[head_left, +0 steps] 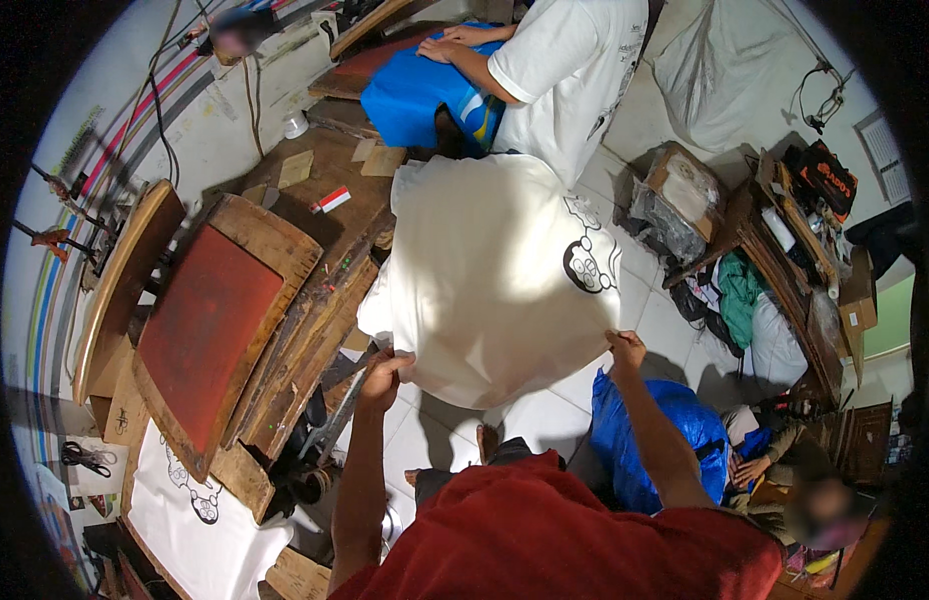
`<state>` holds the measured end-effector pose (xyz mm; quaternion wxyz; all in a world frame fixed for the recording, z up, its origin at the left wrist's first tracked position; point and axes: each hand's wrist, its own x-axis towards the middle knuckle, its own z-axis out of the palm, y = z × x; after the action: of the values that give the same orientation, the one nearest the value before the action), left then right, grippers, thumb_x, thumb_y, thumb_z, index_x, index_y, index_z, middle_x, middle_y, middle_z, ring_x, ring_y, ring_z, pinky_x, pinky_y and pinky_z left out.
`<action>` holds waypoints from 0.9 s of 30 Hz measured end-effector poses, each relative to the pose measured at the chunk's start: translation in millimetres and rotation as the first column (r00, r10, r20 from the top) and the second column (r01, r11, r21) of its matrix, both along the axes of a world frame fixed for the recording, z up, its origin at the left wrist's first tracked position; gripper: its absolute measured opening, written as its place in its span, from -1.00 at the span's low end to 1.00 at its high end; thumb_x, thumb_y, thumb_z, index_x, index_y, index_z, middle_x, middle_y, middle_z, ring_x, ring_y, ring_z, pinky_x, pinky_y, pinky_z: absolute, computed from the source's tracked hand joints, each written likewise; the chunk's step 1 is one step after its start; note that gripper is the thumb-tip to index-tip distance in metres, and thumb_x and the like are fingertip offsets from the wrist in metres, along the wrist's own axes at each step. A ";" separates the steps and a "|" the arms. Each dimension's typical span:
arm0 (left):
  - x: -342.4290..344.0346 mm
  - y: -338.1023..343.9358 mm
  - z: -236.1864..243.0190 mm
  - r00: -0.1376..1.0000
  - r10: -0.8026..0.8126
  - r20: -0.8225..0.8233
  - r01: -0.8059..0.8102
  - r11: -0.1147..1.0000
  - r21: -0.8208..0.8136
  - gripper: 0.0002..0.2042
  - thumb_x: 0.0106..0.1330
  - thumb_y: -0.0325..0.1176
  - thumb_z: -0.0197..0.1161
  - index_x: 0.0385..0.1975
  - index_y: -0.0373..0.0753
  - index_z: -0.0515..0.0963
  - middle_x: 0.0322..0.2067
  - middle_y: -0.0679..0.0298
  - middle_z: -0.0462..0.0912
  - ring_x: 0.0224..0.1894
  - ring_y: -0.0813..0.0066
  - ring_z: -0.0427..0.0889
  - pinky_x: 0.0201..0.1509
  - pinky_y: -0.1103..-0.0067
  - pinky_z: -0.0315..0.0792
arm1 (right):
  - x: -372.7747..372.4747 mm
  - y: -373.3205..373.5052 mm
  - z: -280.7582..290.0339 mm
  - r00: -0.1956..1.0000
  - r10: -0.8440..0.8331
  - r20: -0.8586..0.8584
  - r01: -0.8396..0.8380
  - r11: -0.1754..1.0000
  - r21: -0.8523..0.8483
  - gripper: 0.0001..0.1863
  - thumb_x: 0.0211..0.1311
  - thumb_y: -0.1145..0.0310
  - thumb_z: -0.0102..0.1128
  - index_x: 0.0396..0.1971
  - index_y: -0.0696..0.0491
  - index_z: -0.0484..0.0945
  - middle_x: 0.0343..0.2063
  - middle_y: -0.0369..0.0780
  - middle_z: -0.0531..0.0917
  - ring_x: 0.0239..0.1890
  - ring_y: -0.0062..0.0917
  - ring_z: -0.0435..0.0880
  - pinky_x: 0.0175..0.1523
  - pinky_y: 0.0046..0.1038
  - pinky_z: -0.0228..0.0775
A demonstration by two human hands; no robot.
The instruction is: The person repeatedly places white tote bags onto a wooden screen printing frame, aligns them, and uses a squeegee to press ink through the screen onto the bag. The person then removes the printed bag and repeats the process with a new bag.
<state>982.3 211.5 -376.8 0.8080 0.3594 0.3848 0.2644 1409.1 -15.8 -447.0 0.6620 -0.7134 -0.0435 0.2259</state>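
A white T-shirt [485,270] is spread out in front of me, with a black cartoon print [588,262] near its right edge. My left hand [385,372] pinches the near left corner of the cloth, fingers closed. At the near right corner, my right hand [627,350] grips the hem between thumb and fingers. Between the two hands the hem sags in a curve. Whatever may lie beneath the shirt's far part is hidden.
To the left, a wooden frame with a red panel [210,335] rests on a worn bench [320,215]. Another printed white cloth [200,520] lies below it. Ahead, a co-worker [570,75] handles blue fabric [410,95]. A blue sack [675,430] stands right, near a seated person [785,465].
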 end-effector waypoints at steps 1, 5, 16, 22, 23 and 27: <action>3.9 -1.3 16.6 0.997 -0.004 0.081 0.002 1.000 0.021 -0.77 0.17 -0.47 0.22 -0.18 -0.38 0.52 -0.22 0.18 0.62 -0.23 0.42 0.60 -0.07 0.55 0.44 | 5.4 0.5 10.7 0.999 0.017 -0.041 -0.015 0.999 0.051 -0.82 -0.02 0.54 0.26 -0.64 0.03 0.43 -0.59 -0.32 0.54 -0.54 -0.61 0.47 -0.37 -0.50 0.35; 33.2 10.7 90.6 0.978 -0.042 0.206 0.026 0.996 0.080 -0.66 0.21 -0.46 0.21 -0.03 -0.43 0.45 -0.13 0.18 0.59 -0.10 0.44 0.56 0.05 0.52 0.38 | 25.0 -1.5 49.6 0.933 0.189 -0.306 -0.126 0.969 0.213 -0.80 0.06 0.50 0.11 -0.69 -0.02 0.35 -0.56 -0.32 0.54 -0.36 -0.52 0.51 -0.18 -0.42 0.36; 146.7 -1.3 262.5 0.840 -0.240 0.486 0.040 0.922 0.386 -0.81 0.27 -0.45 0.18 -0.15 -0.33 0.52 -0.25 0.26 0.63 -0.20 0.57 0.57 -0.04 0.57 0.41 | 38.1 -1.2 40.6 0.986 0.140 -0.090 -0.127 0.983 0.131 -0.95 0.10 0.49 0.19 -0.42 0.03 0.56 -0.53 -0.36 0.56 -0.48 -0.65 0.48 -0.29 -0.53 0.38; 153.2 -24.8 304.9 0.767 -0.209 0.607 -0.029 0.933 0.358 -0.88 0.29 -0.47 0.15 -0.21 -0.28 0.53 -0.30 0.28 0.63 -0.28 0.56 0.60 -0.11 0.59 0.46 | -1.4 16.0 69.9 0.967 -0.044 0.252 0.058 0.997 -0.049 -0.86 0.24 0.33 0.08 -0.41 0.09 0.48 -0.54 -0.27 0.56 -0.51 -0.59 0.51 -0.40 -0.53 0.39; 154.6 -27.3 311.3 0.763 -0.197 0.616 -0.033 0.939 0.342 -0.88 0.29 -0.48 0.14 -0.22 -0.27 0.53 -0.30 0.28 0.63 -0.28 0.55 0.60 -0.11 0.59 0.46 | -29.1 23.0 73.5 0.983 0.150 -0.108 -0.149 0.989 0.020 -0.71 0.29 0.14 0.04 -0.31 0.09 0.47 -0.50 -0.27 0.57 -0.46 -0.56 0.55 -0.40 -0.52 0.40; 139.2 -32.4 323.2 0.685 -0.127 0.718 -0.151 0.938 0.311 -0.84 0.31 -0.45 0.11 -0.15 -0.24 0.49 -0.25 0.26 0.61 -0.19 0.48 0.59 -0.02 0.49 0.44 | -103.2 72.2 88.9 0.646 0.667 -0.371 -0.281 0.660 0.697 -0.38 0.31 -0.13 -0.12 0.11 0.10 0.35 -0.06 -0.14 0.56 -0.06 -0.29 0.57 0.02 -0.21 0.45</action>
<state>1121.5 179.1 -53.5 0.8159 0.3579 -0.0179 0.4538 1305.9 56.3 -358.0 0.7343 -0.3241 -0.0944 0.5889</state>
